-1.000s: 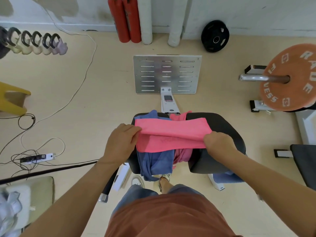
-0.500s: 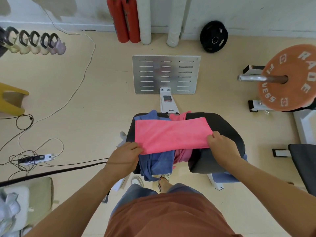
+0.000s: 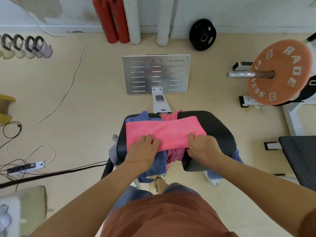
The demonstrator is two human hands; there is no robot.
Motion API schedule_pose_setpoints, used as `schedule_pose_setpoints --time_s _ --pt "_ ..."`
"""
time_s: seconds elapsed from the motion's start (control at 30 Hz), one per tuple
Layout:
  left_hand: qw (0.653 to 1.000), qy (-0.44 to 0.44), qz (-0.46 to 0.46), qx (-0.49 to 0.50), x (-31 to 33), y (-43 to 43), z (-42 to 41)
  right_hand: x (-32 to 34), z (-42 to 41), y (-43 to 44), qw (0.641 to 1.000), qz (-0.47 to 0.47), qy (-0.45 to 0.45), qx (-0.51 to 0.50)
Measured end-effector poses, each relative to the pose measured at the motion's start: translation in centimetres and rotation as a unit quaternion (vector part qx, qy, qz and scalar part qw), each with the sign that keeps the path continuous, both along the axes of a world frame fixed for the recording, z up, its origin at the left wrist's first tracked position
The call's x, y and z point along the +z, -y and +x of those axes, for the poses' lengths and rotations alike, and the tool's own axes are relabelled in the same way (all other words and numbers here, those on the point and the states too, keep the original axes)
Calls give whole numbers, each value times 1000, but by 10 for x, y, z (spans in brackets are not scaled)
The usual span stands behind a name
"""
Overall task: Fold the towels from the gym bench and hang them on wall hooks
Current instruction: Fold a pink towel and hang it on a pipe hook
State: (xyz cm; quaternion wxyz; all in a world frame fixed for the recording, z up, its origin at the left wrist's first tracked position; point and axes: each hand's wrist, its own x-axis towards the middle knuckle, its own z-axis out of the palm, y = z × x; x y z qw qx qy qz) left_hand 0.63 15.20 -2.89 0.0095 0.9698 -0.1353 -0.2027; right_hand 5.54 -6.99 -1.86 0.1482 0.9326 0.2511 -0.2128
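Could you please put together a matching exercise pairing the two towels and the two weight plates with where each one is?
Things:
1 pink towel
2 blue towel
3 black weight plate
4 orange weight plate

Places:
A on the barbell
B by the wall
C folded on top, across the bench
D under another towel, hanging off the bench's near edge

Pairs: 1-C; 2-D; 3-B; 4-A

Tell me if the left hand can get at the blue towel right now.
Probably yes: the blue towel hangs uncovered right beside the left hand, but that hand is busy gripping the pink towel.
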Motion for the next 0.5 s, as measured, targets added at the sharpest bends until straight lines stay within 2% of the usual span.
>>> schedule_pose_setpoints --time_s 0.07,0.17,0.3,0.37,0.43,0.5 --pt "999 45 -8 -24 -3 -3 0 -17 2 8 998 41 46 32" --pt "992 105 -6 -63 -9 -12 -5 -22 6 10 994 57 66 73" --pt "993 118 2 -30 -13 -14 -1 -16 17 17 988 77 112 71" --pt "995 103 18 -5 -2 -16 11 -15 23 28 988 108 112 25" --pt "997 80 10 18 12 -27 25 -9 31 36 979 186 77 -38" --pt "994 58 -70 64 37 -42 39 15 42 41 939 310 -12 -151"
